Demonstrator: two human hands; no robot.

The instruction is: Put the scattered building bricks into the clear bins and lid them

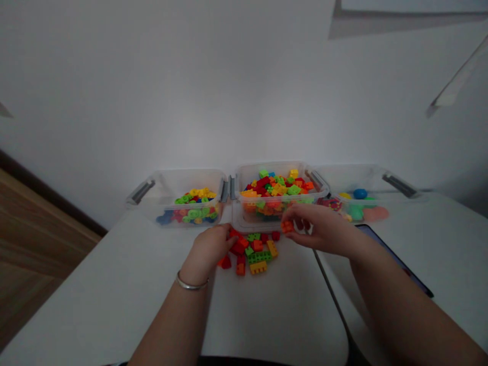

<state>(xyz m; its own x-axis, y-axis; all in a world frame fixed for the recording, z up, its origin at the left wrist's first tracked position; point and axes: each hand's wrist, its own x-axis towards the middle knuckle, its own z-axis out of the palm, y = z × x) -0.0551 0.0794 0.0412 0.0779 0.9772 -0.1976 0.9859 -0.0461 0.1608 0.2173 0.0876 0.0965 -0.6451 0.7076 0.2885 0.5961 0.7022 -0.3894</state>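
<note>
My right hand (318,227) pinches a small orange building brick (287,226) between thumb and fingers, just in front of the middle box. At the left side of a loose pile, my left hand (213,246) has its thumb and fingers closed on a red building brick (239,244); its fingertips are partly hidden. Around it on the table lie a long green brick (260,257), a yellow brick (258,268), an upright-lying yellow brick (272,249) and several red, orange and green ones.
Behind the pile stands a clear box (282,195) full of mixed bricks. A second clear box (168,203) with colourful pieces is to its left, a third (381,178) to its right. A tablet (396,259) lies by my right forearm. A seam (331,287) crosses the white tabletop (274,310).
</note>
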